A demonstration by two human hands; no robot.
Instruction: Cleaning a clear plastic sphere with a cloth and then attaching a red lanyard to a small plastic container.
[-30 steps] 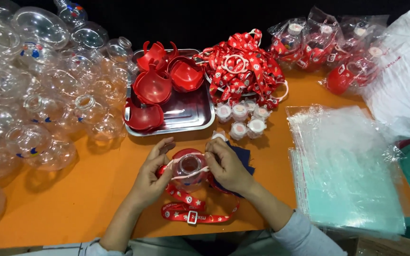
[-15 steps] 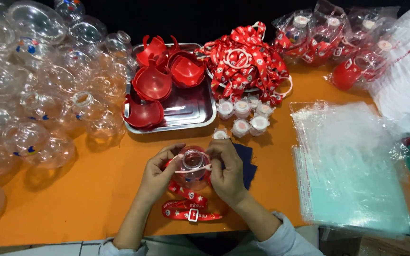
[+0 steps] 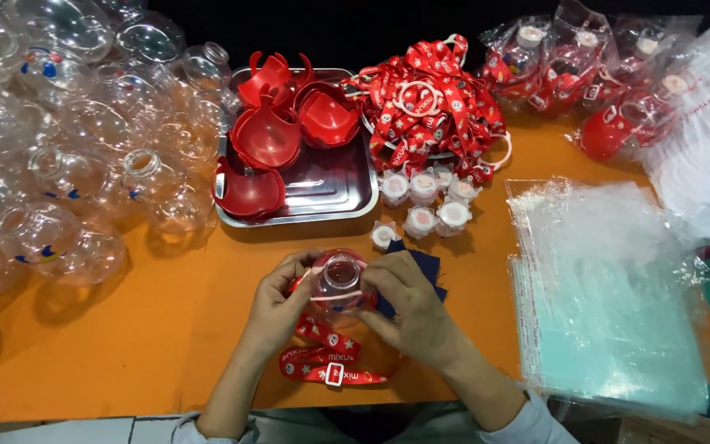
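**A:** What sits on the far left?

**B:** A heap of clear plastic bottles [image 3: 59, 156] covers the left part of the orange surface [image 3: 158, 329].

**A:** And next to them?

**B:** A steel tray [image 3: 330, 193] holding red cup-shaped shells [image 3: 269, 136]. Right of it lies a pile of red patterned straps [image 3: 433, 107], with small white caps [image 3: 425, 201] clustered just in front.

**A:** Where are the hands?

**B:** Near the front edge, at the middle. The left hand [image 3: 277, 308] and the right hand [image 3: 412, 308] both close around one small clear bottle [image 3: 338, 279], its open neck facing up. The left grip wraps the bottle's left side; the right grip clasps its right side. A white ring circles the bottle, and a red strap [image 3: 326, 362] trails from it onto the surface below the hands. A dark blue cloth [image 3: 421, 263] lies under the right hand.

**A:** What is further right?

**B:** A stack of clear plastic bags [image 3: 610, 304], and behind it, bagged finished pieces [image 3: 585, 74] in red and white.
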